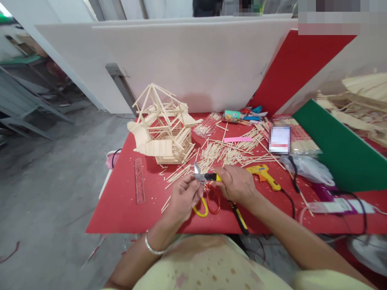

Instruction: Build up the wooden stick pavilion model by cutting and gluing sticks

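Note:
Over the front of the red table, my right hand (237, 183) grips a utility knife (210, 177) with a yellow and black handle, its blade pointing left. The blade reaches the fingertips of my left hand (186, 195), which are pinched together on something too small to make out. Below my hands lie scissors (200, 208) with one yellow and one red handle loop, partly covered by the fingers. A second yellow and black tool (240, 219) lies by the front edge, partly under my right wrist. Behind my hands, loose thin wooden sticks (223, 155) are scattered.
A wooden-stick model building (163, 133) stands at the back left, near a clear ruler (139, 180). To the right are a yellow glue gun (264, 176) with its cord, a phone (279, 139), a plastic bag (311, 169) and a green board (338, 149). White panels (187, 64) rise behind.

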`<state>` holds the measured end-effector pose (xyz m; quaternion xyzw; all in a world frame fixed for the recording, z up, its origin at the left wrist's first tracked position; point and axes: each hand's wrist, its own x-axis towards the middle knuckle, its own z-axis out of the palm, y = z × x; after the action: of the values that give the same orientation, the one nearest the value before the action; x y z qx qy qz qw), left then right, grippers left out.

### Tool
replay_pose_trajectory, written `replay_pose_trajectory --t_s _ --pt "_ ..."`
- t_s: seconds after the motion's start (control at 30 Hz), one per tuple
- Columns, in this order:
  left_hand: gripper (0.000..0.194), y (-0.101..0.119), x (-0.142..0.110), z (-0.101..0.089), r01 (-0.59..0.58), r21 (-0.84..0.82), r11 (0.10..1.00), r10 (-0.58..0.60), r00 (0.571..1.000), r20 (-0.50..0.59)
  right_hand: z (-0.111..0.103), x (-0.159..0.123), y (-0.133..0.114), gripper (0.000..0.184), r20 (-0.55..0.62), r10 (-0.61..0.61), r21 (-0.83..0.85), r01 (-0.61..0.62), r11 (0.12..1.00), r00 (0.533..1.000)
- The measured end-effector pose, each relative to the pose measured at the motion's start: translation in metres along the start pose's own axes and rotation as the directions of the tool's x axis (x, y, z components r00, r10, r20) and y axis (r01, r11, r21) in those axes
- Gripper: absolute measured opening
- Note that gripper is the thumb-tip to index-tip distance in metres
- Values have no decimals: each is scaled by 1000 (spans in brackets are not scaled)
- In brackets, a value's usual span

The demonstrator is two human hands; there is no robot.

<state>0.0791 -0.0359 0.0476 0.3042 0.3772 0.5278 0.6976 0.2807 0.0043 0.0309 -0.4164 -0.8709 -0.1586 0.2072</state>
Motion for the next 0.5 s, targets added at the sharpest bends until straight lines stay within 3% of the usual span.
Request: replay_pose_trajectory --t_s 0.17,0.27,0.37,0.43,0.5 --pt "31 -1 -1 0 70 -72 995 -69 998 10 8 3 2 49 -22 -52 18 53 998 998" --pt "34 5 -8 -3 99 -94 991 -97 995 27 10 4 3 48 44 -30 32 29 999 999" --pt "31 14 -19 -14 114 -81 990 -112 993 24 3 8 23 47 163 182 -14 -182 983 970" --pt "27 16 -25 -24 92 -61 994 -92 996 16 -8 12 41 47 169 313 -71 -305 950 935" --pt "28 14 -25 -29 59 -59 997 -60 998 -8 -19 16 50 48 173 458 -151 -436 887 872"
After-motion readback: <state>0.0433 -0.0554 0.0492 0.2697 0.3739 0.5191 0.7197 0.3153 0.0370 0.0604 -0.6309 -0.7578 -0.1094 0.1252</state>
